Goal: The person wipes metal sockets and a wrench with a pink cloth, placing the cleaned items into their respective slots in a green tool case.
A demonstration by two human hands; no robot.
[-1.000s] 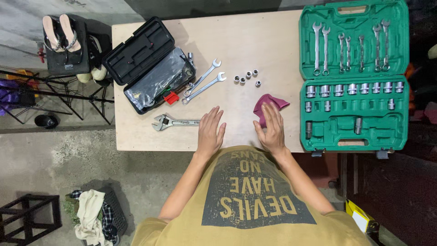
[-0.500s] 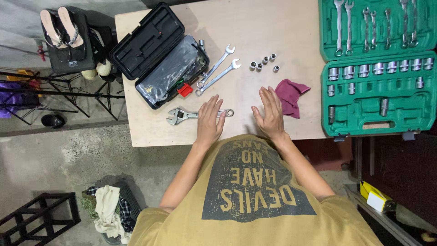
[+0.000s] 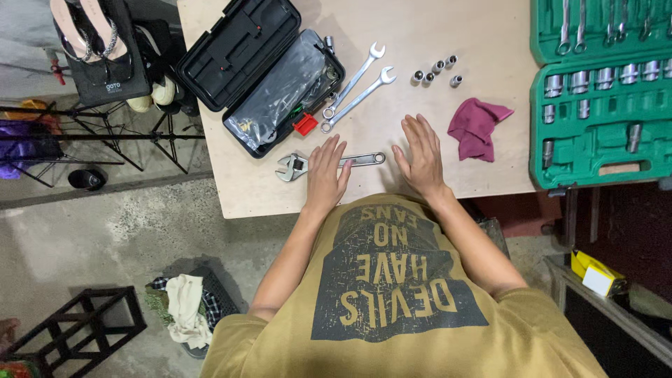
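Partly, left hand [image 3: 326, 170] covers adjustable wrench [image 3: 297, 165]

Pale wooden table [image 3: 448, 28], black case [image 3: 260, 70], wrenches [image 3: 353, 87], sockets [image 3: 434, 70], cloth [image 3: 476, 129]

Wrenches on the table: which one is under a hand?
The adjustable wrench, its handle under the left hand. The two combination wrenches lie untouched beside the black case.

Three wrenches [image 3: 353, 87], five loose sockets [image 3: 435, 70], two cases [image 3: 231, 52], one cloth [image 3: 476, 127].
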